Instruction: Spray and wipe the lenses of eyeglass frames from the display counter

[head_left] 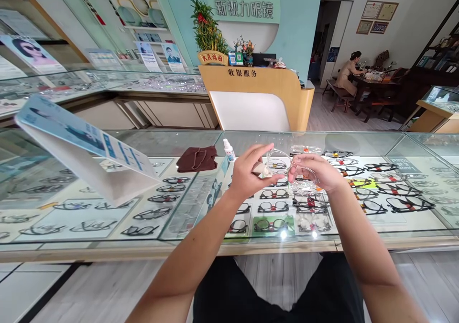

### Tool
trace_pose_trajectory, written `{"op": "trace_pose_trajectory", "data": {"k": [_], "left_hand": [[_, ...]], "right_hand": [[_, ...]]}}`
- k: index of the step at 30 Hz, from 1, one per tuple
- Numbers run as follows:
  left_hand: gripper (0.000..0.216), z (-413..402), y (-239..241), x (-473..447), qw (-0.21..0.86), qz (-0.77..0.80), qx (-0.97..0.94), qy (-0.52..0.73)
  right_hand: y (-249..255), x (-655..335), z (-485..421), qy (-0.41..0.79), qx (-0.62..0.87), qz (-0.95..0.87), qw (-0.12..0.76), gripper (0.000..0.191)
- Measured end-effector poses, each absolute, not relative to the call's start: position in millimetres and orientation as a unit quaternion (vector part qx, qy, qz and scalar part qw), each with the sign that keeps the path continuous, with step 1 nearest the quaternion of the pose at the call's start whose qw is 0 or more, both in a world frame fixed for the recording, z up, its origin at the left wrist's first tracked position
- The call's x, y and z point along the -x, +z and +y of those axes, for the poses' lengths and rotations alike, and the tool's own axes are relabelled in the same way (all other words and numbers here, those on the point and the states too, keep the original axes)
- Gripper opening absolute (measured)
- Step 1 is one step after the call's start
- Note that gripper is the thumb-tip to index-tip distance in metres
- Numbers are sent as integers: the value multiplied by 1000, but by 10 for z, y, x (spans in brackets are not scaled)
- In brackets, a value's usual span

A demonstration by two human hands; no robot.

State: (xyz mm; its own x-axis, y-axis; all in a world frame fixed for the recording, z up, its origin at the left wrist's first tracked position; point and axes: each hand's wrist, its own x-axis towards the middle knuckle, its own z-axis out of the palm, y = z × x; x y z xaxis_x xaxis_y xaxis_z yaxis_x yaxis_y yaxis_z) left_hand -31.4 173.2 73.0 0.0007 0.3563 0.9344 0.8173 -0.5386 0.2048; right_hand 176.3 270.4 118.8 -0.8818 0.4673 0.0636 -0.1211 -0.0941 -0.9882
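Over the glass counter, a pair of clear-framed eyeglasses (278,152) is held between my two hands. My left hand (251,171) curls around one side of the frame, thumb and forefinger apart at the rim. A pale, crumpled piece that looks like cloth (261,170) sits inside that hand; its full shape is hidden. My right hand (317,169) pinches the frame's other side between thumb and fingers. Just behind my left hand stands a small white spray bottle (228,150). A dark brown cloth pouch (197,159) lies on the glass to its left.
Rows of eyeglasses (273,207) lie inside the glass display counter (201,208). At left on top stands a folded cardboard sign (82,143). A wooden cashier desk (251,98) is beyond. A person (348,74) sits at a far table on the right.
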Motion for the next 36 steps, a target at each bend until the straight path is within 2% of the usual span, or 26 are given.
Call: {"op": "trace_pose_trajectory", "data": {"k": [6, 9, 12, 16, 19, 22, 26, 32, 36], "left_hand": [[67, 1734, 733, 359, 228, -424, 629, -611], [69, 1760, 824, 435, 239, -427, 584, -648], [74, 1825, 1084, 551, 227, -408, 571, -675], [75, 1900, 1634, 588, 238, -328, 575, -711], [68, 1875, 1970, 449, 252, -290, 558, -736], [62, 1814, 2101, 291, 254, -269, 544, -753], [64, 1773, 2070, 261, 244, -271, 545, -755], [54, 1699, 2028, 329, 168, -344, 568, -729], [58, 1697, 2035, 316, 177, -354, 565, -724]], "right_hand": [[1126, -1774, 2701, 535, 134, -730, 403, 45], [1139, -1781, 2699, 440, 112, -772, 445, 42], [1322, -1763, 2700, 345, 71, -800, 486, 44], [1799, -1720, 2679, 215, 25, -796, 566, 60], [2080, -1706, 2629, 166, 42, -774, 610, 59], [2153, -1712, 2585, 155, 42, -763, 626, 56], [2077, -1722, 2590, 154, 32, -765, 624, 54], [2081, -1765, 2623, 151, 96, -788, 590, 47], [2115, -1810, 2625, 161, 107, -795, 575, 44]]}}
